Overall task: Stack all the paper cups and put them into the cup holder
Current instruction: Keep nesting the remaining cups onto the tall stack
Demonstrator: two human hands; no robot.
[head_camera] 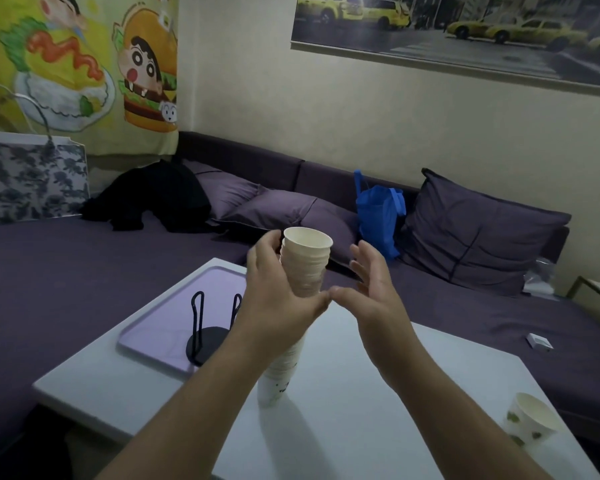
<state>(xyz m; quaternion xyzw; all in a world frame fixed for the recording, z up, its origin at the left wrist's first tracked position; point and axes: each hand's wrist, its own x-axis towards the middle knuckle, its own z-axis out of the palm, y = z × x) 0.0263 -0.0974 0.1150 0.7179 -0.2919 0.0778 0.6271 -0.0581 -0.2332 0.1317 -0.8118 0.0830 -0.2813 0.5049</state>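
Observation:
A tall stack of white paper cups [305, 261] stands on the white table [343, 438], leaning slightly to the right at the top. My left hand [274, 289] is wrapped around the stack's upper half. Just to the right, my right hand [371, 285] is spread flat beside the stack, its thumb tip touching my left thumb. One loose paper cup [530, 422] with green spots stands at the table's right front corner. The black wire cup holder [208, 327] stands on a lilac tray [174, 306] to the left of the stack, partly behind my left forearm.
The table sits over a purple sofa bed with purple cushions [475, 230], a blue bag [378, 209] and black clothing [153, 195] behind. A small white box [539, 342] lies on the bed at the right. A patterned bag [28, 178] stands at far left.

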